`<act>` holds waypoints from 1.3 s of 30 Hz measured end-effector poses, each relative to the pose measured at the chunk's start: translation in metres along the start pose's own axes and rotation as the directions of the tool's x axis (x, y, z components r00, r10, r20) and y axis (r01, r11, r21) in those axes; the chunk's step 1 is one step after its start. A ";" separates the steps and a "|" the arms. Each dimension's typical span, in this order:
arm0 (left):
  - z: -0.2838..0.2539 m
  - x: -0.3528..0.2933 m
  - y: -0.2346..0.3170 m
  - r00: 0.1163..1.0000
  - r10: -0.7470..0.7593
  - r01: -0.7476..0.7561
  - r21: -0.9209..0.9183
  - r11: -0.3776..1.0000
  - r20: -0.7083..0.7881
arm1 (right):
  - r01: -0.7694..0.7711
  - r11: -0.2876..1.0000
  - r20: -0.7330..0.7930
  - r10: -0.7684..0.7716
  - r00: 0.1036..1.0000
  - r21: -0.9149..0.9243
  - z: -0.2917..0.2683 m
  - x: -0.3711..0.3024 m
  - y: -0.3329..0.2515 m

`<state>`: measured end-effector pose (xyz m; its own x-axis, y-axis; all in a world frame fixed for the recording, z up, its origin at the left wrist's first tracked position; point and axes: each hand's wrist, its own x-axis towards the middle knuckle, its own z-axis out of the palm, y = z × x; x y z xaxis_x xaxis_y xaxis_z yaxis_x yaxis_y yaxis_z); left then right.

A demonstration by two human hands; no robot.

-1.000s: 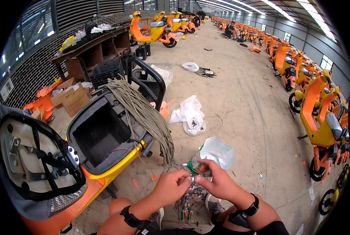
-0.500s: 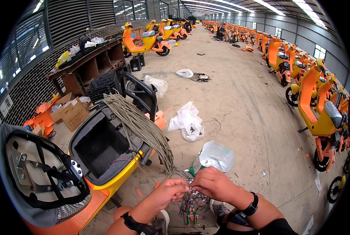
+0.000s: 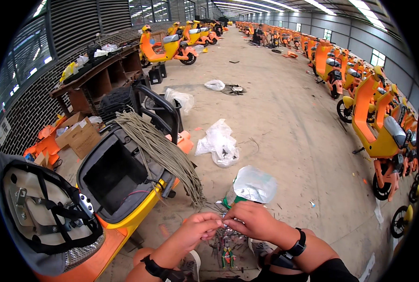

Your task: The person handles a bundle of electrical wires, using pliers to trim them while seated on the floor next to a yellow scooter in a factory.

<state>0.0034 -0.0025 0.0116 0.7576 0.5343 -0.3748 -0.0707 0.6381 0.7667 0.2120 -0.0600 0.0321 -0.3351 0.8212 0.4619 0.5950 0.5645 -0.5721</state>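
Head view, hands: left hand (image 3: 201,227) and right hand (image 3: 250,219) meet fingertip to fingertip, pinching something too small to identify.
Floor at 6 o'clock: green-handled pliers (image 3: 226,256) among wire scraps.
12 o'clock: clear plastic bag (image 3: 252,185).
10 o'clock: bundle of grey-beige cables (image 3: 165,152) draped over open yellow scooter compartment (image 3: 113,176).

Open cardboard box (image 3: 80,135) on the floor at left, brown, beside the scooter's rear. Smaller brown carton (image 3: 43,160) just below it. Crumpled clear plastic bags: one (image 3: 219,143) mid-floor, one (image 3: 181,98) behind the scooter's rack, one (image 3: 214,84) farther off. Clear bag with green rim (image 3: 250,187) standing open just above the hands. No signs or screens seen.
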 end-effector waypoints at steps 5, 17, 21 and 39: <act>0.004 0.002 -0.003 0.990 0.104 -0.077 0.254 0.964 -0.095 | -0.148 0.984 0.022 0.146 0.989 0.099 0.005 -0.005 0.001; 0.022 -0.001 -0.007 0.563 0.753 -0.309 0.932 -0.191 0.341 | -0.700 -0.260 0.708 0.518 0.480 0.665 0.015 -0.006 0.018; 0.026 0.000 -0.006 0.648 0.752 -0.322 0.938 0.127 0.121 | -0.709 0.449 0.377 0.623 0.685 0.545 0.014 -0.008 0.011; 0.008 -0.010 0.007 0.989 0.005 -0.012 -0.048 0.999 -0.150 | 0.264 0.964 -0.034 -0.265 0.964 -0.031 0.003 -0.004 0.005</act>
<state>0.0007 -0.0083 0.0250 0.6517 0.6141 -0.4451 -0.1104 0.6574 0.7454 0.2143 -0.0606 0.0252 -0.4558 0.6391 0.6195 0.5081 0.7583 -0.4084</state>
